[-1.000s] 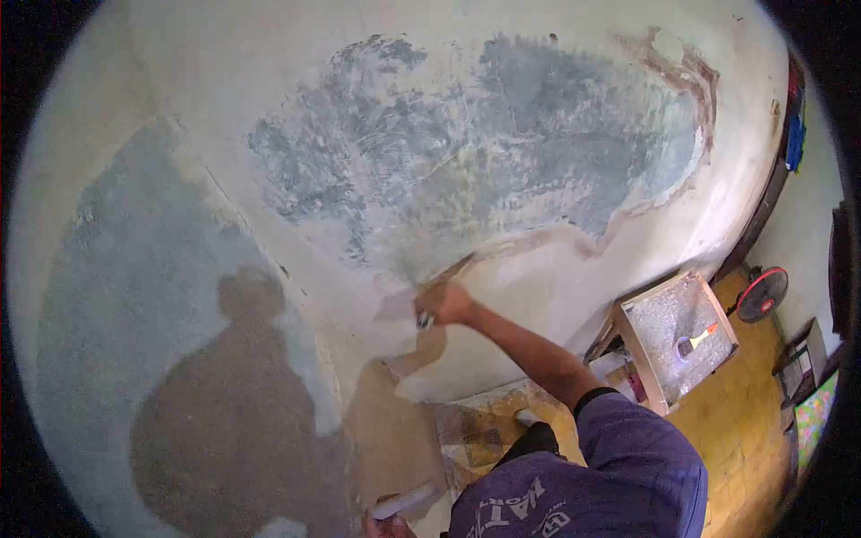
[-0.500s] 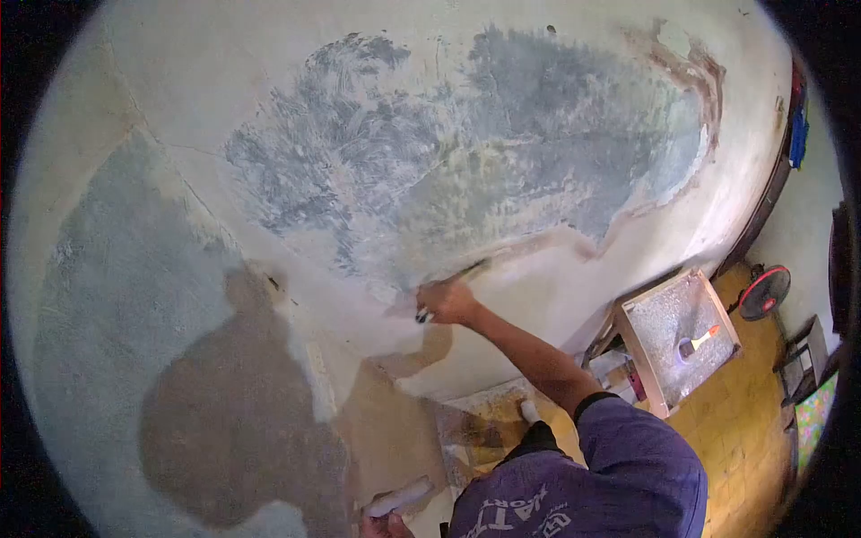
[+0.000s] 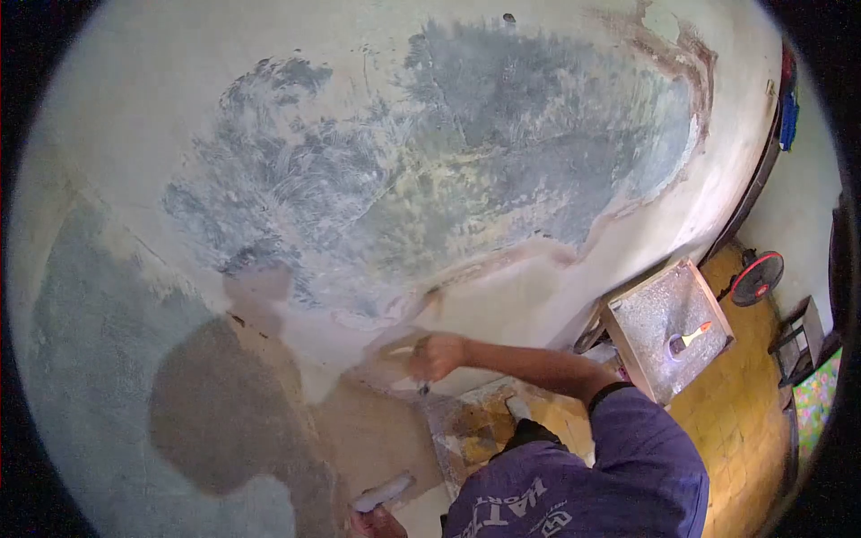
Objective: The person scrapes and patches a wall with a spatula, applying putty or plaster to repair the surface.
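My right hand (image 3: pixel 437 357) is closed on a dark-handled putty knife (image 3: pixel 424 388), whose handle end pokes out below the fist. Its blade is blurred and partly hidden, close to the pale lower wall. At the bottom edge my left hand (image 3: pixel 377 522) grips a flat, whitish piece (image 3: pixel 386 491) that looks coated with paste. Above the right hand spreads a rough grey patch (image 3: pixel 296 170) on the wall (image 3: pixel 359 27), with brownish, ragged borders. My shadow (image 3: pixel 211 408) falls across the wall at the left.
A box-like table (image 3: pixel 646 314) with a speckled top stands at the right, carrying a paintbrush (image 3: pixel 695 335). Behind it are a fan (image 3: pixel 756 278) with a red rim and a dark chair (image 3: pixel 801 336). Yellow tiles cover the floor (image 3: pixel 717 430); a stained sheet (image 3: pixel 457 421) lies below the wall.
My right hand has moved down the wall with the putty knife, away from the grey patch's lower border. My left hand has shifted slightly left and down, still holding the whitish piece. The view has turned a little.
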Tool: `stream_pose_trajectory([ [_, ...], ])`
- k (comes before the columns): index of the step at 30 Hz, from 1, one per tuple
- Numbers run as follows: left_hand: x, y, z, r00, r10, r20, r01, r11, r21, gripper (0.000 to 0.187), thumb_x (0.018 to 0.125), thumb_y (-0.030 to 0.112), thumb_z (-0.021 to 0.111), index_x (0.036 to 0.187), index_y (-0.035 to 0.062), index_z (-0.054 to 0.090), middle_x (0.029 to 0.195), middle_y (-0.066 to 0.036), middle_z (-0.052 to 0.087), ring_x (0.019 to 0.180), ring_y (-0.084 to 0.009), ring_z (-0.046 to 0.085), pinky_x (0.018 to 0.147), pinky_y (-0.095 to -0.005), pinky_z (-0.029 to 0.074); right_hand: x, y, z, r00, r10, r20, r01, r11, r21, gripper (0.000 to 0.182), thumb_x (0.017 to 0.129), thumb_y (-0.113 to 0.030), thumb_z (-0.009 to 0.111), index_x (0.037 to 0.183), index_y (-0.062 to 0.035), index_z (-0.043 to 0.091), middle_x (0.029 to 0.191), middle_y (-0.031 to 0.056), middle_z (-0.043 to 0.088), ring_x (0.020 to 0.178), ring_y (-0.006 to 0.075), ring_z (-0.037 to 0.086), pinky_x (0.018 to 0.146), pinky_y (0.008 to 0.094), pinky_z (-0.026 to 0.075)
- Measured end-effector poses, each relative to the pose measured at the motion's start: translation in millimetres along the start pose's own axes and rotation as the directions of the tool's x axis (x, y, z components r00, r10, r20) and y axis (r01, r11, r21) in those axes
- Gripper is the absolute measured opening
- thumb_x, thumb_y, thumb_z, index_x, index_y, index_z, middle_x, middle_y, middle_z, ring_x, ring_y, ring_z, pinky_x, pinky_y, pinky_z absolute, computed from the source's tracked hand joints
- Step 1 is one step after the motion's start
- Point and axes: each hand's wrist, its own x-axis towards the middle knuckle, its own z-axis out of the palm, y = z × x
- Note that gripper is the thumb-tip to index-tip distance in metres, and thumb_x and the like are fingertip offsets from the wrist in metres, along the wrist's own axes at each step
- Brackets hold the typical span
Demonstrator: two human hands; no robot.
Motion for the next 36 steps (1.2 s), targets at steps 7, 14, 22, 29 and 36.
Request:
stream_pose_trajectory([
  [7, 5, 12, 32, 0.995, -0.040, -0.088, 0.048, 0.995, 0.090, 0.030, 0.089, 0.019, 0.060, 0.111, -0.0006, 0.057, 0.104, -0.009, 0.060, 0.096, -0.0236, 0.059, 0.096, -0.0380, 0.044, -36, 16, -71, 0.977, 0.209, 0.045, -0.182, 0.924, -0.336, 0.016, 0.070, -0.019, 0.069, 0.079, -0.0097, 0.059, 0.063, 0.0013, 0.055, 0.055, 0.0168, 0.057, 0.048, 0.0315, 0.047],
  [14, 12, 20, 76, 0.996, 0.017, -0.089, -0.005, 0.991, 0.131, 0.039, 0.085, 0.024, 0.068, 0.107, -0.0058, 0.056, 0.101, -0.013, 0.062, 0.094, -0.0253, 0.060, 0.090, -0.0392, 0.046, 25, 22, -5, 0.958, 0.286, 0.022, -0.264, 0.910, -0.321, 0.018, 0.077, -0.026, 0.065, 0.087, -0.0106, 0.064, 0.070, 0.0006, 0.061, 0.063, 0.0184, 0.063, 0.056, 0.0343, 0.052],
  [22, 9, 31, 68, 0.996, 0.093, -0.013, -0.093, 0.996, 0.003, 0.032, 0.087, 0.018, 0.065, 0.110, -0.0025, 0.056, 0.104, -0.009, 0.060, 0.096, -0.0230, 0.058, 0.092, -0.0384, 0.045, -27, 31, -40, 0.979, 0.190, 0.073, -0.164, 0.949, -0.270, 0.012, 0.074, -0.021, 0.068, 0.077, -0.0124, 0.059, 0.061, -0.0010, 0.053, 0.056, 0.0166, 0.058, 0.051, 0.0303, 0.048],
  [29, -2, 24, 50, 0.988, 0.139, -0.064, -0.126, 0.976, 0.180, 0.024, 0.084, 0.012, 0.068, 0.103, 0.0005, 0.058, 0.101, -0.004, 0.059, 0.091, -0.0180, 0.054, 0.081, -0.0323, 0.046, 17, 17, -20, 0.977, 0.205, 0.056, -0.197, 0.973, -0.117, 0.014, 0.070, -0.021, 0.068, 0.077, -0.0131, 0.060, 0.065, 0.0007, 0.055, 0.060, 0.0165, 0.060, 0.054, 0.0285, 0.048],
  [36, 1, 33, 45, 0.995, 0.098, -0.024, -0.092, 0.982, 0.162, 0.025, 0.084, 0.012, 0.067, 0.104, 0.0002, 0.058, 0.101, -0.006, 0.059, 0.096, -0.0178, 0.055, 0.089, -0.0350, 0.045, -25, 33, -50, 0.972, 0.217, 0.090, -0.186, 0.946, -0.267, 0.018, 0.073, -0.025, 0.060, 0.084, -0.0110, 0.060, 0.065, 0.0023, 0.056, 0.062, 0.0207, 0.062, 0.057, 0.0345, 0.051],
])
